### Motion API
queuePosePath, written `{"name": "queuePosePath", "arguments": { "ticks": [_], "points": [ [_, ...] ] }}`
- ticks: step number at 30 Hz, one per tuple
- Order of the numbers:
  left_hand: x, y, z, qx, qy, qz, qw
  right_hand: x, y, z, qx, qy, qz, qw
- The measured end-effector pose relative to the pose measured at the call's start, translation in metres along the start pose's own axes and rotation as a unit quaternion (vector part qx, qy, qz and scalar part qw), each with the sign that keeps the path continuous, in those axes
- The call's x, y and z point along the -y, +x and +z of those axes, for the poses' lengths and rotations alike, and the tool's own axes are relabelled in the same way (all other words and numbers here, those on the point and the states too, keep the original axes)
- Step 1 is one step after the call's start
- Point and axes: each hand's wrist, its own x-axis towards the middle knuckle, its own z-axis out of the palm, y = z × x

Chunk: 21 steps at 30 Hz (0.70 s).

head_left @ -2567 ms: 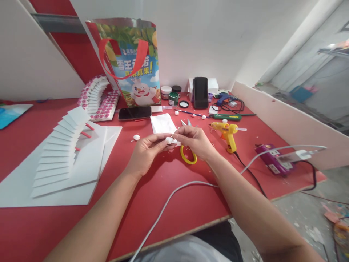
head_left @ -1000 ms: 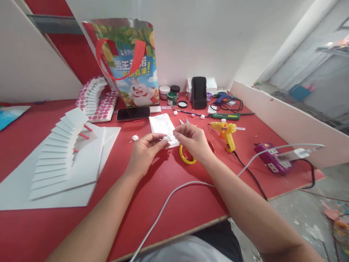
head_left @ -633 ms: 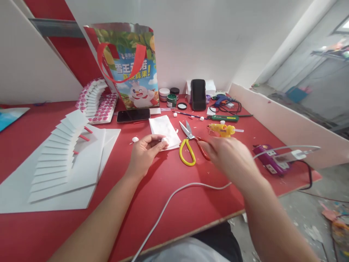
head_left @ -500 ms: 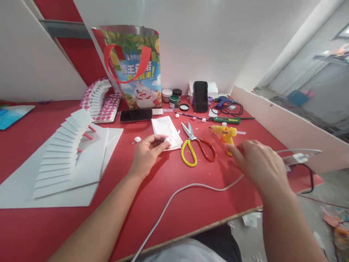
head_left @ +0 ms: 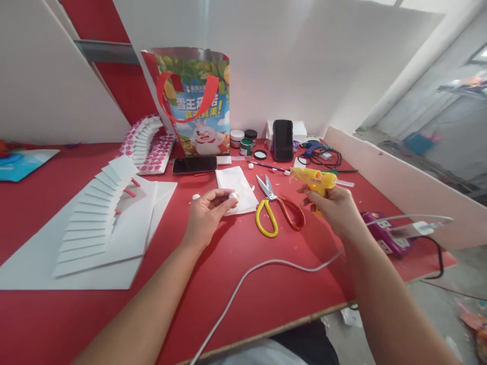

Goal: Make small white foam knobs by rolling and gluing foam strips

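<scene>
Between the thumb and fingers of my left hand [head_left: 208, 213] is a small white piece [head_left: 234, 196], its exact kind too small to make out. Folded white paper [head_left: 238, 185] lies just beyond that hand. My right hand [head_left: 338, 208] is wrapped round the handle of a yellow glue gun [head_left: 316, 178], whose nozzle points left and whose clear glue stick juts out at the back. Scissors [head_left: 270, 195] with one yellow and one red handle rest, blades parted, on the table between my hands.
At left, a curved stack of white strips [head_left: 89, 213] stands on white boards [head_left: 142, 223]. A printed bag [head_left: 198, 111], paint jars [head_left: 246, 147] and two phones [head_left: 283, 139] [head_left: 195, 164] line the back. A white cable [head_left: 262, 264] crosses the front; a purple power strip [head_left: 384, 233] sits right.
My right hand has closed round the glue gun's handle and raised it slightly off the table. My left hand keeps its pinch on the white piece. The view has shifted a little.
</scene>
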Motion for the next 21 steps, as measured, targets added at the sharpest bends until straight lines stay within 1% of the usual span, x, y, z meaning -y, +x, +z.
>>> {"name": "queuePosePath", "arguments": {
  "ticks": [2, 4, 6, 8, 12, 17, 21],
  "points": [
    [0.001, 0.001, -0.001, -0.01, -0.005, 0.008, 1.0, 0.018, -0.012, 0.01, 0.071, 0.059, -0.017, 0.996],
    [0.003, 0.002, -0.002, -0.019, -0.007, 0.017, 1.0, 0.027, -0.022, 0.023, 0.123, 0.078, -0.025, 0.989],
    [0.004, 0.004, -0.003, -0.031, -0.006, 0.024, 0.999, 0.027, -0.03, 0.035, 0.166, 0.082, -0.024, 0.982],
    [0.005, 0.005, -0.004, -0.043, -0.004, 0.033, 0.999, 0.021, -0.035, 0.046, 0.193, 0.083, -0.028, 0.977],
    [0.006, 0.006, -0.005, -0.042, 0.0, 0.043, 0.998, 0.011, -0.04, 0.056, 0.215, 0.062, -0.057, 0.973],
    [0.009, 0.006, -0.005, -0.027, -0.005, 0.049, 0.998, 0.013, -0.04, 0.057, 0.221, 0.044, -0.092, 0.97],
    [0.01, 0.005, -0.004, -0.026, -0.005, 0.052, 0.998, 0.012, -0.041, 0.058, 0.22, 0.044, -0.104, 0.969]
  ]
}}
